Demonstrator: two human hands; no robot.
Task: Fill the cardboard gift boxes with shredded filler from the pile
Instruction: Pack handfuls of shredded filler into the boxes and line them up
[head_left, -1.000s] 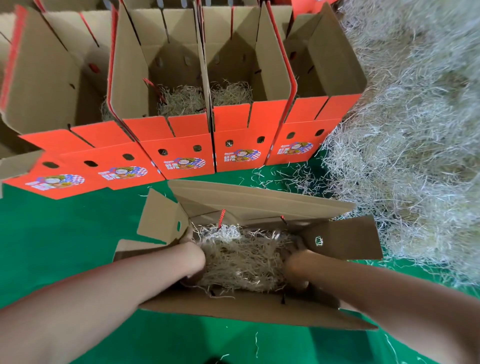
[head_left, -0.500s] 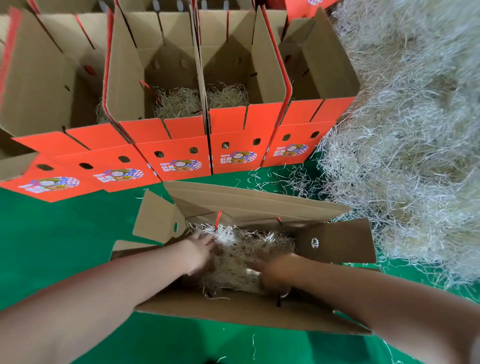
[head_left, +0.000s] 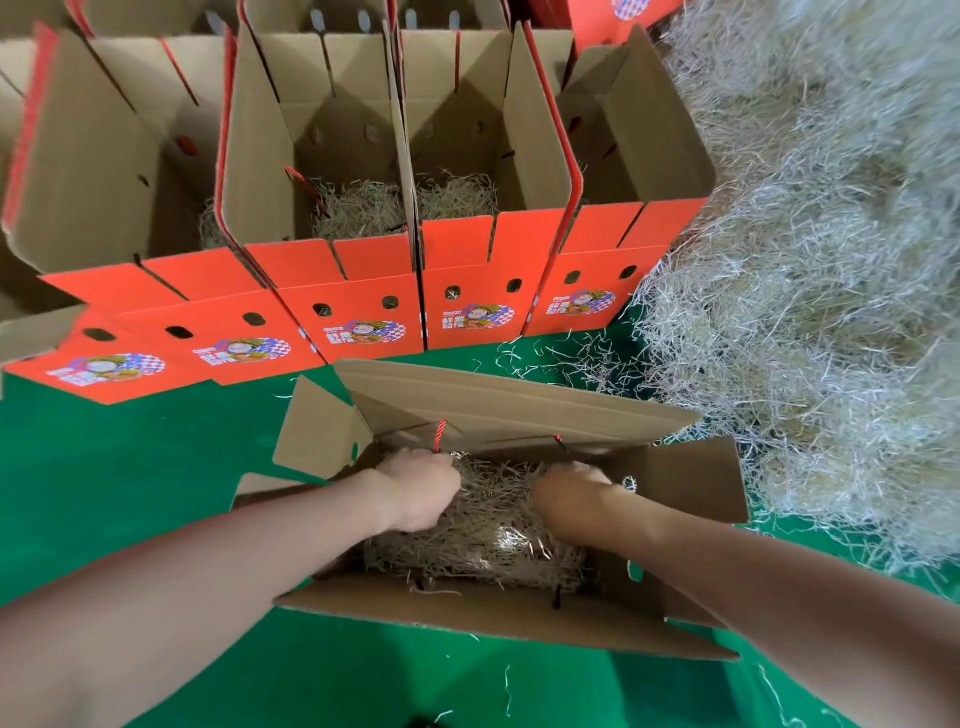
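1. Left hand (head_left: 422, 491) and right hand (head_left: 569, 499) are both down in the open box (head_left: 467, 618), dug into the shredded filler (head_left: 483, 540).
2. Behind it, red boxes (head_left: 358, 317) lined up.
3. Big pile (head_left: 805, 312) sits right, on the green mat (head_left: 130, 493).

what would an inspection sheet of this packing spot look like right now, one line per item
surface: green mat, flat, partly covered by boxes.
job's things: open box in front holds filler; big pile lies at the right; the row of red boxes behind stands open, and at least three show some shreds at the bottom.
clutter: loose strands scattered on the mat between the row and the pile.
grippers: left hand and right hand are both inside the open box on the filler; the fingers' pose is unclear.
cables: nothing seen; only a red rope handle on the open box.
surroundings: further boxes behind the row, cut off by the frame.
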